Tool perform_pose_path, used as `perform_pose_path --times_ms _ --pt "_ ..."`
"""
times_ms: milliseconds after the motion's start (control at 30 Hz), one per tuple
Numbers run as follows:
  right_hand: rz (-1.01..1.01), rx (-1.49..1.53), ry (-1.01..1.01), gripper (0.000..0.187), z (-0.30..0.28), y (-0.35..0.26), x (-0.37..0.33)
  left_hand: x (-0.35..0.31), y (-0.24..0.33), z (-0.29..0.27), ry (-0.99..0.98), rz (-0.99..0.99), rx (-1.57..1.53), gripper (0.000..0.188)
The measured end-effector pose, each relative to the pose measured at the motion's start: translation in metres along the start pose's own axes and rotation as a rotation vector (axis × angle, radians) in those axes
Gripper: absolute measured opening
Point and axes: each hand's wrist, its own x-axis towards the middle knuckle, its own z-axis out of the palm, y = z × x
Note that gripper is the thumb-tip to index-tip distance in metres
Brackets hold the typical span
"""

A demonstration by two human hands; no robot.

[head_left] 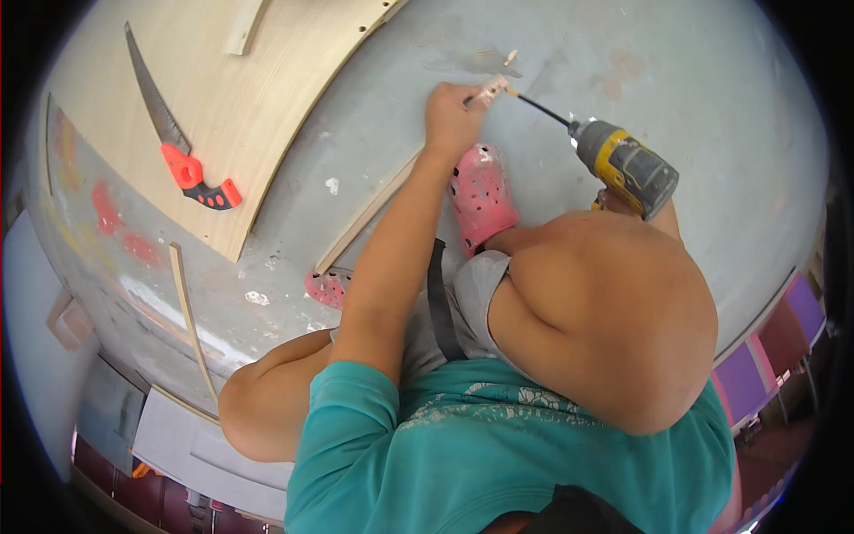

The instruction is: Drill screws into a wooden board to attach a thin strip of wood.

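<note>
My left hand (452, 120) is closed around the far end of a thin wooden strip (372, 209). The strip slants down to the left, its lower end by my left clog (329, 287). A yellow and black cordless drill (627, 169) is in my right hand (620, 203), which is partly hidden behind the drill and my knee. Its long dark bit (541, 109) points up and left, the tip at the strip's end just beyond my left fingers. My other pink clog (483, 196) stands close below the left hand.
A curved-edge plywood sheet (294, 98) lies at the upper left, bearing a red-handled hand saw (182, 165) and a short wooden piece (246, 27). Another thin strip (193, 320) lies by my left knee. A small wood scrap (510, 58) sits on the paint-stained grey floor (712, 80).
</note>
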Motion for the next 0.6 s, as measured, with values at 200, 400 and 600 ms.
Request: perform_pose_path --times_ms 200,400,600 --pt "-0.028 -0.015 0.008 0.025 -0.009 -0.001 -0.006 -0.001 0.02 -0.005 -0.265 -0.31 -0.196 0.022" --pt "-0.022 -0.019 0.0 0.025 -0.013 0.004 -0.024 -0.003 0.032 0.006 -0.169 0.086 0.314 0.018" --pt "-0.02 -0.041 -0.013 0.025 -0.023 0.026 -0.015 0.011 0.035 0.023 -0.169 0.073 0.51 0.026"
